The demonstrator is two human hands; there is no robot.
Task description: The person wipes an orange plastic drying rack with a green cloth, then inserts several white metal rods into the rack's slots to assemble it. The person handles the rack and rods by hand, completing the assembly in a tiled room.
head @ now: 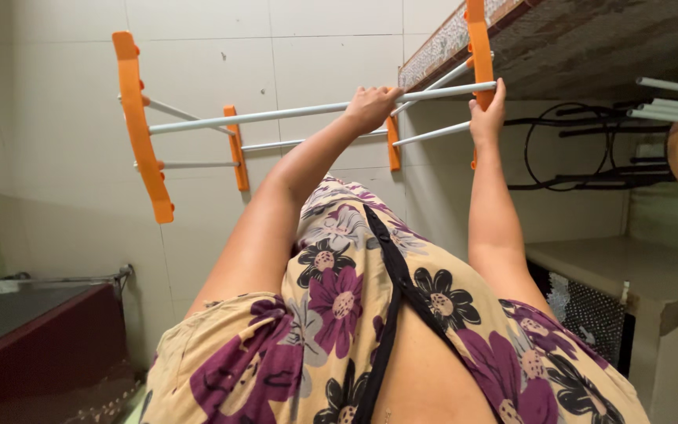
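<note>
The left hand [370, 106] is curled around the drying rack's [237, 119] front rod; the right hand [486, 118] clasps its orange end bracket [478, 47], its top cut off.

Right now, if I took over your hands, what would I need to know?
Left hand: wrapped over the front white rod of the drying rack.
Right hand: fingers up on the rack's orange end piece, where the rod meets it.
The rack hangs up near the tiled wall, under a shelf. Its rods are bare, with no clothes on them. Both arms are stretched up. A floral dress is what the person wears.
</note>
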